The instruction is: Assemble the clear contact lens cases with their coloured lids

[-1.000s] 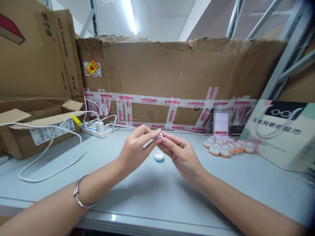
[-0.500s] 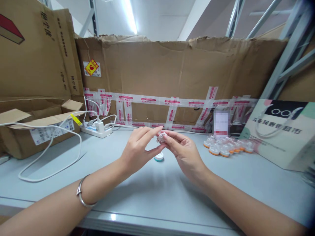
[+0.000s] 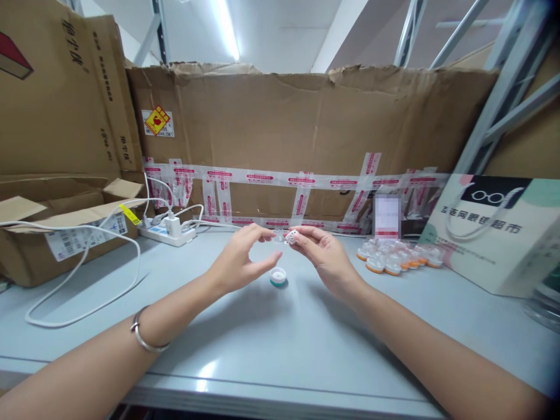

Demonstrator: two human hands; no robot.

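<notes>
Between the fingertips of my right hand point(image 3: 326, 254) is a small white piece with holes in it point(image 3: 292, 237); the fingers are closed on it. My left hand point(image 3: 240, 256) is open, its thumb spread well away from the bent fingers. Just past the left fingertips shows a small clear plastic piece point(image 3: 279, 235); whether a finger touches it I cannot tell. Below and between the hands, a round white cap with a teal base point(image 3: 278, 277) sits on the grey table point(image 3: 280, 344).
Clear pieces with orange bases point(image 3: 394, 259) cluster at the right, before a small upright card point(image 3: 387, 216). Further right stands a paper bag point(image 3: 481, 251). A power strip point(image 3: 172, 234), looped white cable point(image 3: 137, 256) and open carton point(image 3: 26, 256) lie left. A large cardboard box point(image 3: 271, 128) closes the back.
My left hand has drawn away from the white piece and its fingers have parted. The right hand still holds the piece. The view has shifted slightly right.
</notes>
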